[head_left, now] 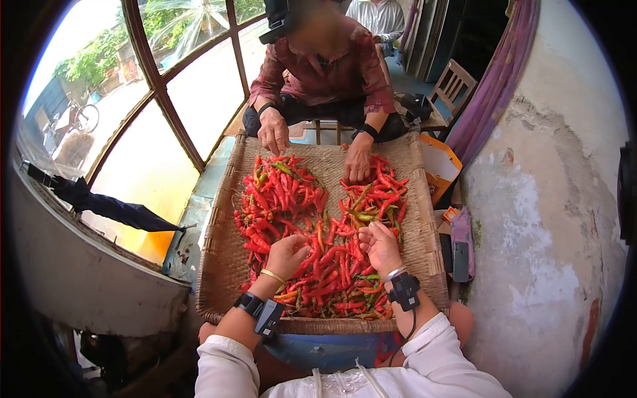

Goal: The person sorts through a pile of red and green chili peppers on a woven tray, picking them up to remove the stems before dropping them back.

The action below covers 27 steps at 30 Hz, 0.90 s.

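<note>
Wall: patchy, peeling, at 3 o'clock from the tray centre.
Window: dark-framed, at 10 o'clock.
Person point(325, 66): seated at 12 o'clock, facing the tray; one hand point(273, 131) hovers over the 11 o'clock peppers, the other hand point(359, 158) touches those at 1 o'clock.
Tray point(219, 229): woven, rectangular, centred before the wearer.
Peppers point(325, 265): mostly red, some green, lying in the tray, massed at 6 o'clock and spreading towards 11 and 1.
Umbrella point(126, 211): dark, folded, at 9 o'clock, outside the tray.
Left hand point(288, 257): above the peppers, left of centre, fingers curled in; whether they close on anything, cannot tell.
Right hand point(380, 247): above the peppers, between 3 and 4 o'clock, fingers bent, palm partly showing; cannot tell whether the tips meet or pinch something.
Phone point(460, 262): dark, between 3 and 4 o'clock, just beside the tray.
</note>
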Each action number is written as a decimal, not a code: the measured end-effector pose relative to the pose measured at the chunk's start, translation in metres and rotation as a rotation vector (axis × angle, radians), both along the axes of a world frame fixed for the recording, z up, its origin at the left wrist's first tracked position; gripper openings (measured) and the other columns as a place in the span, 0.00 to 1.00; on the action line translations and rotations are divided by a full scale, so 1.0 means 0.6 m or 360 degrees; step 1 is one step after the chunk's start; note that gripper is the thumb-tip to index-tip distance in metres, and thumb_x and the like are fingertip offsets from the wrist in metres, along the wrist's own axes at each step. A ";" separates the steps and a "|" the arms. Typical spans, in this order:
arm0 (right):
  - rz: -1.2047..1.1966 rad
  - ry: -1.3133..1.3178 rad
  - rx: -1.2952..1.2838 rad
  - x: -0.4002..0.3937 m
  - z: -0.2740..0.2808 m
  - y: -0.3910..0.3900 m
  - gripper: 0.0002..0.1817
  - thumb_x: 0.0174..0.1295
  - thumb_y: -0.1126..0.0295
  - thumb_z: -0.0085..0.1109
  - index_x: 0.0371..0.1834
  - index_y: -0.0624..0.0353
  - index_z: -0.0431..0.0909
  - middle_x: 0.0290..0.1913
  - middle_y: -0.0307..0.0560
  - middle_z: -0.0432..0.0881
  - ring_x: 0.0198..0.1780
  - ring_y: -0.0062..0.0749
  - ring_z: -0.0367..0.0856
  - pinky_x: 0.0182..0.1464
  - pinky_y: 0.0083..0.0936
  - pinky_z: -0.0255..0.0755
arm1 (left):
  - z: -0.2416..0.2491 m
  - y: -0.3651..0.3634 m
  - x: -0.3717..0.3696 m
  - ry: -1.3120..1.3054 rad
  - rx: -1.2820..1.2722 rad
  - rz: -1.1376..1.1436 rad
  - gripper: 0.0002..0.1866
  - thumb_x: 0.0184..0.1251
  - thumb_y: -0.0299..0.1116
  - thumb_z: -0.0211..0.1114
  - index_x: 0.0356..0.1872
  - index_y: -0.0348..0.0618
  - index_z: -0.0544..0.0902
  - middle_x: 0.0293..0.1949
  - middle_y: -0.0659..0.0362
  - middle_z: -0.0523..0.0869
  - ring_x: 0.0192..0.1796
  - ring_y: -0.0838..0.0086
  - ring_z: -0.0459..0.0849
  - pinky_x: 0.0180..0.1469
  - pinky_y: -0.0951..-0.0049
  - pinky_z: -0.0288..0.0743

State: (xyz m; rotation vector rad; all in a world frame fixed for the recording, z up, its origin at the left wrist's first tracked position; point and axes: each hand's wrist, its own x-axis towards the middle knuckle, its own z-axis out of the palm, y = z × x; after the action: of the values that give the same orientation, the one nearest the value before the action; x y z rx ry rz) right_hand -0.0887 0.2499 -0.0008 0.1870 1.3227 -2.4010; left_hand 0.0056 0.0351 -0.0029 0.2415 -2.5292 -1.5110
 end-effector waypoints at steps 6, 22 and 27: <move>0.0390 -0.0068 -0.0124 0.029 0.001 -0.022 0.31 0.58 0.62 0.54 0.61 0.60 0.53 0.45 0.49 0.73 0.41 0.30 0.76 0.40 0.27 0.72 | -0.011 -0.002 -0.003 -0.0304 0.0763 -0.0171 0.23 0.57 0.36 0.63 0.51 0.34 0.70 0.46 0.54 0.78 0.47 0.73 0.77 0.48 0.75 0.71; -0.0486 0.0329 -0.0449 0.015 0.058 0.000 0.32 0.60 0.55 0.48 0.64 0.57 0.51 0.52 0.44 0.67 0.52 0.31 0.68 0.53 0.35 0.63 | 0.009 -0.023 -0.008 -0.0006 0.1689 0.0595 0.34 0.62 0.51 0.52 0.63 0.41 0.56 0.60 0.53 0.63 0.62 0.65 0.63 0.61 0.60 0.55; 0.1145 0.0131 -0.0282 0.101 0.073 -0.086 0.37 0.56 0.53 0.55 0.63 0.60 0.52 0.52 0.48 0.68 0.51 0.32 0.71 0.50 0.30 0.67 | 0.016 -0.025 -0.006 -0.0028 0.1658 0.0593 0.39 0.60 0.59 0.48 0.64 0.39 0.53 0.61 0.52 0.62 0.61 0.65 0.63 0.59 0.65 0.57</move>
State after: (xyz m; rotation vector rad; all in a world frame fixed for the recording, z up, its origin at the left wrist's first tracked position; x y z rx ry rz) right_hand -0.0281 0.1981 0.0432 -0.3799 0.9725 -1.8939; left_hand 0.0020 0.0199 0.0067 0.7885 -1.3409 -2.4449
